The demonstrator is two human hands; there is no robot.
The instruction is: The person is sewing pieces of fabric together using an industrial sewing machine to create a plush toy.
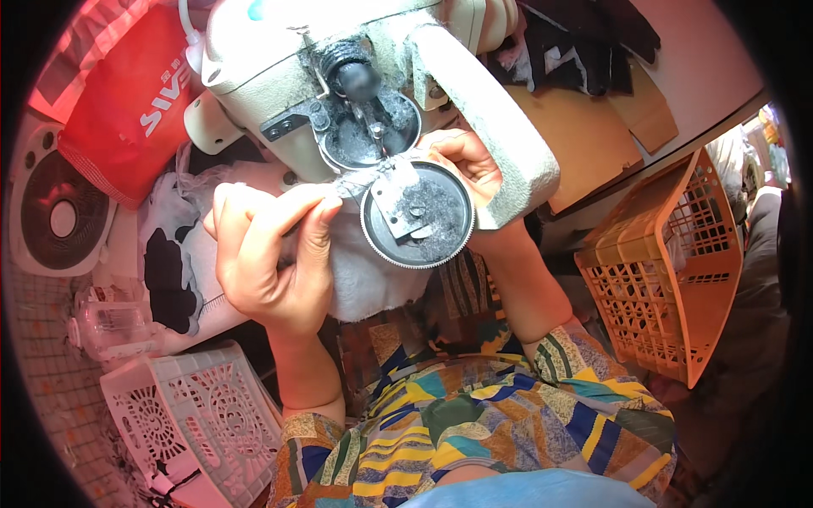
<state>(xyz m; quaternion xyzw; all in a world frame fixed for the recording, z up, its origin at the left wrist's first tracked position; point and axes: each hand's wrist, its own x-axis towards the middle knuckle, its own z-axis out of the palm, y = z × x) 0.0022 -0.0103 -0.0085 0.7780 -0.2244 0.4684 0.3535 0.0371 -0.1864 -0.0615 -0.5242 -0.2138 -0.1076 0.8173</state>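
Note:
A cream sewing machine (279,51) fills the top centre, coated in grey lint. Under its head lies a round dark metal plate (417,216) with a toothed rim. My left hand (267,254) pinches a piece of white fabric (364,279) between thumb and forefinger at the plate's left edge. My right hand (466,161) reaches behind the plate, fingers curled beside the machine's needle area (373,127); whether it grips anything is hidden.
An orange plastic crate (669,271) stands at the right. A white lattice basket (195,415) sits at the lower left, with a small fan (55,216) and a red bag (127,102) further left. Black and white fabric pieces (174,254) lie beside my left hand.

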